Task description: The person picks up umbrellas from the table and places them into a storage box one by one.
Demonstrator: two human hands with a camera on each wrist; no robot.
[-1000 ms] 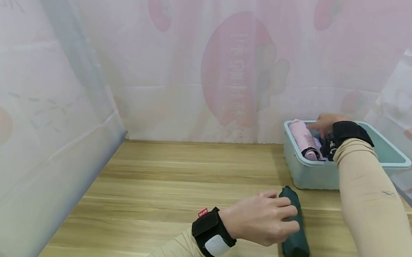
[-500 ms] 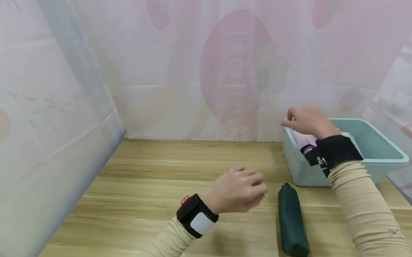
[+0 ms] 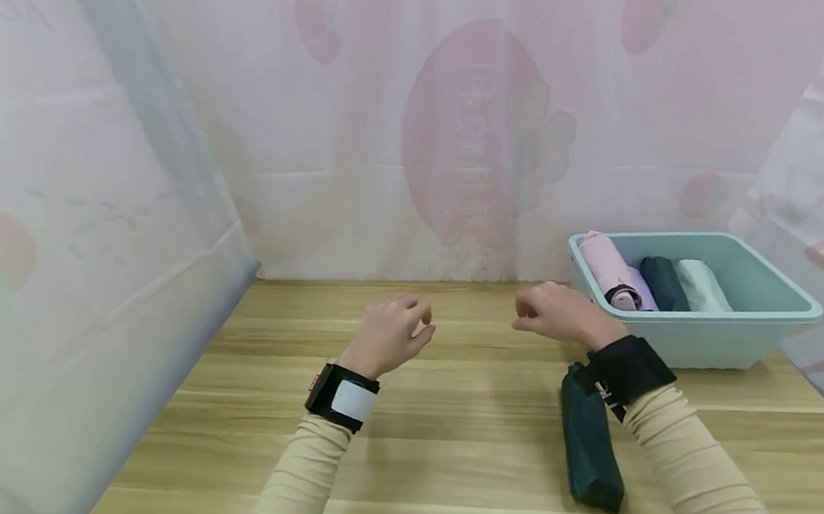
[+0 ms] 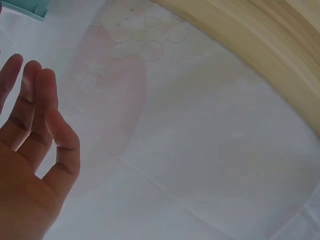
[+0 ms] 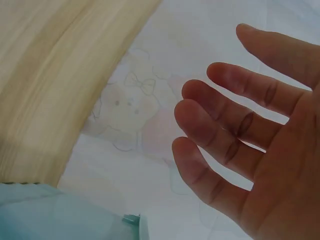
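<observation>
Dark green folded umbrella (image 3: 587, 443) flat on the wooden table (image 3: 436, 460), lengthwise toward the camera, far end tucked under the right wrist strap, just in front of the bin. Untouched by either hand. Right hand (image 3: 560, 313) raised above the table just beyond the umbrella's far end, holding nothing; fingers (image 5: 235, 125) loosely bent and spread apart in the right wrist view, with printed curtain and a strip of table behind them. Left hand (image 3: 390, 334) lifted further left, well apart from the umbrella, likewise holding nothing; fingers (image 4: 40, 100) relaxed, lying close together, slightly bent, seen against the curtain in the left wrist view. Black straps on both wrists, beige sleeves down both forearms. To the right and behind, a pale teal plastic bin (image 3: 750, 343) at the table's back corner, holding four folded umbrellas side by side: a pink one (image 3: 604, 265) at the left, then a lilac one (image 3: 641, 288), a dark one (image 3: 663, 283) and a whitish one (image 3: 703, 286). All round, a translucent curtain (image 3: 471, 129) printed with pink shapes.
</observation>
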